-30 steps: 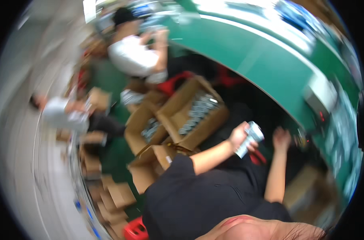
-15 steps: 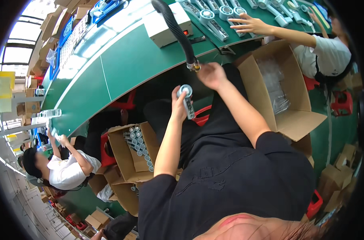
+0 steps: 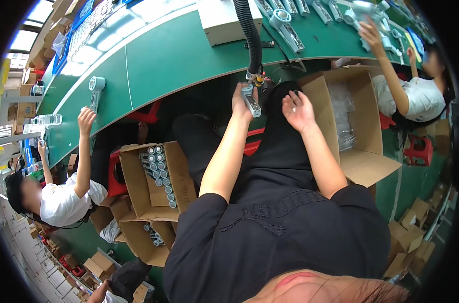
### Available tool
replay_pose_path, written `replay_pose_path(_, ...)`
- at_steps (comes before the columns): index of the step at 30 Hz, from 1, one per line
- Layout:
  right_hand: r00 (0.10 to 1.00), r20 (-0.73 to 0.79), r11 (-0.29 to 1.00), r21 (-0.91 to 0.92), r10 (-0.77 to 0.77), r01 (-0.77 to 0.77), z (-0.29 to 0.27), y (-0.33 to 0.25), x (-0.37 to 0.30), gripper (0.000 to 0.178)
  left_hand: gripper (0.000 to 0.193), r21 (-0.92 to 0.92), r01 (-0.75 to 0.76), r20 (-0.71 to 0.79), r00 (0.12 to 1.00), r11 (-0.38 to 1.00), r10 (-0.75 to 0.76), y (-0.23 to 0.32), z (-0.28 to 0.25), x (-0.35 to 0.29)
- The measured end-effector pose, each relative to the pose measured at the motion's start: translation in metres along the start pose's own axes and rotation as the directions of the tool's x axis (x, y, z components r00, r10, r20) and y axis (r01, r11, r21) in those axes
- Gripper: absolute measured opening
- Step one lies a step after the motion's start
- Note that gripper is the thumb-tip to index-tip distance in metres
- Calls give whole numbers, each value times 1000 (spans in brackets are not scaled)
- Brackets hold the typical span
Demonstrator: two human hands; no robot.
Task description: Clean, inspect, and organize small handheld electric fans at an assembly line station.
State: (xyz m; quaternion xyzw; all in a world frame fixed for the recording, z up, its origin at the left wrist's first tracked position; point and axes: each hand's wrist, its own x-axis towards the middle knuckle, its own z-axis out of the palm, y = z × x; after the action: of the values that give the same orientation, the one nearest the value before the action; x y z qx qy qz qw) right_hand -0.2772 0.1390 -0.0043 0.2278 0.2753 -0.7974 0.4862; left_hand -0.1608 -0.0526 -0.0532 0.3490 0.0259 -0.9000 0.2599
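Observation:
My left hand (image 3: 239, 105) is closed round a pale blue-grey plastic housing (image 3: 252, 103) with a round head and a long handle, its open inner side facing up. The housing's head lies right at the lower end of a black corrugated hose (image 3: 249, 38), just under its metal and brass nozzle (image 3: 255, 79). Whether the two touch, I cannot tell. To the right, my right hand (image 3: 298, 112) hangs over my leg with palm turned up and fingers loosely apart, holding nothing.
A cream box (image 3: 229, 24) and several similar housings (image 3: 288, 30) rest on the green table (image 3: 174, 65). An open carton (image 3: 361, 146) with clear plastic stands at right; another carton (image 3: 151, 202) holds several round-headed parts. Co-workers sit on both sides; one reaches near a housing (image 3: 95, 92).
My left hand has raised the housing up to the hose nozzle. My right hand has drawn away from the nozzle, rightward and down. A co-worker's hand at right has moved further right.

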Motion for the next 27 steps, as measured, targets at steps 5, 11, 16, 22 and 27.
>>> replay_pose_path(5, 999, -35, 997, -83, -5, 2, 23, 54, 45, 42, 30, 192, -227, 13, 974, 955, 228, 12, 5, -15)
replay_pose_path(11, 896, -256, 928, 188, 362, -322, 9, 109, 132, 24, 38, -10, -290, 203, 937, 957, 286, 71, 6, -124)
replay_pose_path(16, 906, -191, 920, 192, 377, -342, 39, 129, 117, 29, 27, -76, -470, 252, 844, 879, 473, 108, 24, -228)
replay_pose_path(22, 955, -95, 937, 239, 282, -253, 56, 127, 102, 38, 37, -19, -577, 239, 791, 817, 564, 108, 41, -250)
replay_pose_path(27, 991, 32, 847, -515, -133, 131, 52, 92, 35, 36, 49, 446, -608, 342, 794, 657, 503, 79, 19, -181)
